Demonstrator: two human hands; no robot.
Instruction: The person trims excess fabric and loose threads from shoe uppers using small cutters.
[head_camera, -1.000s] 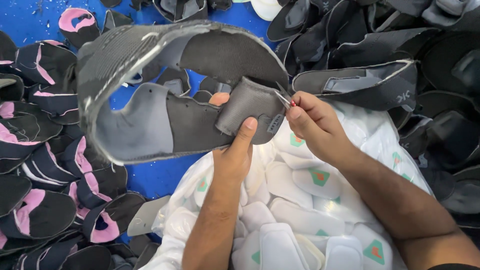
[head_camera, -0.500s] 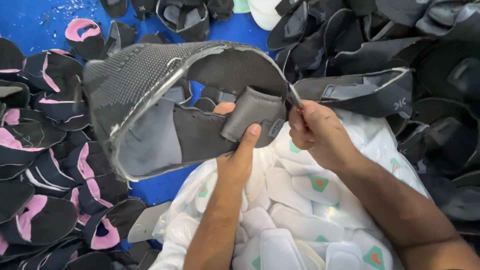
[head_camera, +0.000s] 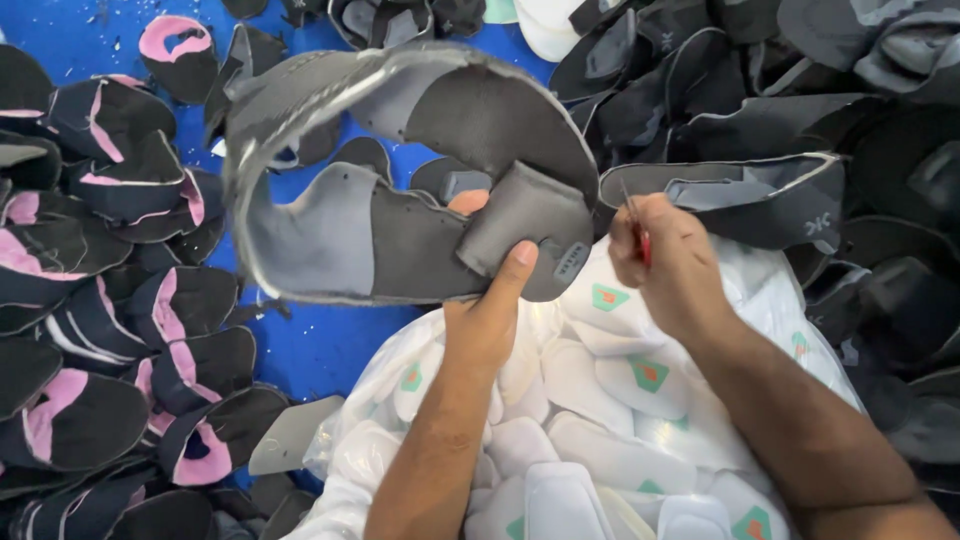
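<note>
One grey curved fabric shoe upper pinched by left hand, right hand clenched on one thin red-handled tool, one clear bag of white insoles near, many black-and-pink uppers left

A curved shoe upper is held up at the centre, above a floor mat. The left hand is just near of it, the right hand to its right. A bag of insoles lies near, under both forearms. Piles of shoe uppers lie left and right, with more at the far edge.
</note>
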